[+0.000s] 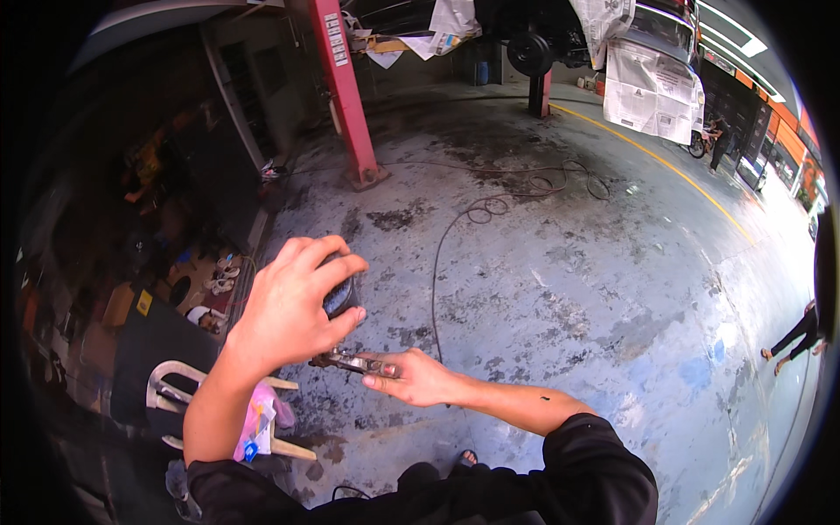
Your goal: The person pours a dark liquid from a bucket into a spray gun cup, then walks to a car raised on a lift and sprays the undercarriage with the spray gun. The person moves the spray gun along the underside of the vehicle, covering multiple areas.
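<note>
My left hand point(284, 306) curls from above round a dark, round cup point(338, 299), with the thumb and fingers spread about its side. Just below it, my right hand point(422, 380) is closed round the metal body of what looks like a spray gun point(352, 360), held roughly level. The cup sits above the gun's left end; my left hand hides the place where they meet, so I cannot tell whether they are joined. Both things are held in the air in front of me, over the grey-blue floor.
A white plastic chair point(166, 378) with a pink bag point(278, 409) stands at lower left. A dark hose point(435, 289) snakes over the stained floor point(560, 306). Beyond are a red lift post point(348, 105) and newspaper-covered vehicles point(652, 98). A person point(798, 334) is at the right edge.
</note>
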The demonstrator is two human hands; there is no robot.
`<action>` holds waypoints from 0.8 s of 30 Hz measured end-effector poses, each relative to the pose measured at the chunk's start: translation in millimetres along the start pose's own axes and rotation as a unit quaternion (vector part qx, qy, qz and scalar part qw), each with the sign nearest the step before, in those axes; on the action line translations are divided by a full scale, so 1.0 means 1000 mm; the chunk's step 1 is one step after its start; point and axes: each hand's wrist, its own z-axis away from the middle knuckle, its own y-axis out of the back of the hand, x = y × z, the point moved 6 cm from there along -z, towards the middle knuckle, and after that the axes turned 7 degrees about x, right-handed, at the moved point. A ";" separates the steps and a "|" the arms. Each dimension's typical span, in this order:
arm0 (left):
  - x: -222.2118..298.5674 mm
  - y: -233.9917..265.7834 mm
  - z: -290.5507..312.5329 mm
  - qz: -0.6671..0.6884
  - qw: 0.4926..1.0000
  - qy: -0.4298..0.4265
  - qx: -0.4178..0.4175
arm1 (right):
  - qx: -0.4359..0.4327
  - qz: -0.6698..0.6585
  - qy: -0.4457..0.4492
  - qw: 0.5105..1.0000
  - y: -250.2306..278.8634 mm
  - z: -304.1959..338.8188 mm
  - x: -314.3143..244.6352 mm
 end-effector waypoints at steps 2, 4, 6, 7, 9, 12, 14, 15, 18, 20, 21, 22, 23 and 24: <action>-0.017 -0.022 -0.050 0.019 1.000 0.000 -0.015 | 0.042 0.005 0.013 0.999 0.042 -0.023 0.017; -0.030 -0.047 -0.099 0.039 0.999 -0.013 -0.009 | 0.064 -0.011 0.003 0.998 0.086 -0.044 0.038; -0.044 -0.074 -0.146 0.055 0.998 -0.029 -0.003 | 0.082 -0.012 -0.001 0.997 0.130 -0.066 0.061; -0.051 -0.087 -0.169 0.065 0.997 -0.035 0.006 | 0.095 -0.018 0.013 0.995 0.152 -0.077 0.069; -0.069 -0.116 -0.214 0.083 0.995 -0.045 0.019 | 0.118 -0.015 0.016 0.993 0.197 -0.103 0.091; -0.088 -0.152 -0.292 0.103 0.990 -0.085 0.038 | 0.138 -0.018 0.004 0.990 0.274 -0.141 0.120; -0.095 -0.179 -0.338 0.100 0.988 -0.106 0.048 | 0.153 -0.042 0.008 0.987 0.318 -0.159 0.140; -0.098 -0.190 -0.363 0.109 0.986 -0.118 0.054 | 0.161 -0.034 -0.002 0.986 0.341 -0.170 0.149; -0.101 -0.227 -0.432 0.120 0.979 -0.152 0.061 | 0.187 -0.027 0.022 0.982 0.406 -0.198 0.176; -0.100 -0.257 -0.477 0.126 0.977 -0.159 0.062 | 0.189 0.006 0.033 0.981 0.451 -0.218 0.199; -0.101 -0.272 -0.498 0.127 0.977 -0.161 0.064 | 0.190 0.029 0.045 0.980 0.473 -0.229 0.211; -0.102 -0.288 -0.518 0.125 0.977 -0.156 0.072 | 0.191 0.010 0.049 0.980 0.496 -0.240 0.223; -0.106 -0.303 -0.538 0.116 0.978 -0.152 0.080 | 0.192 -0.008 0.054 0.980 0.517 -0.250 0.237; -0.111 -0.322 -0.557 0.109 0.980 -0.144 0.083 | 0.192 -0.028 0.055 0.979 0.535 -0.257 0.253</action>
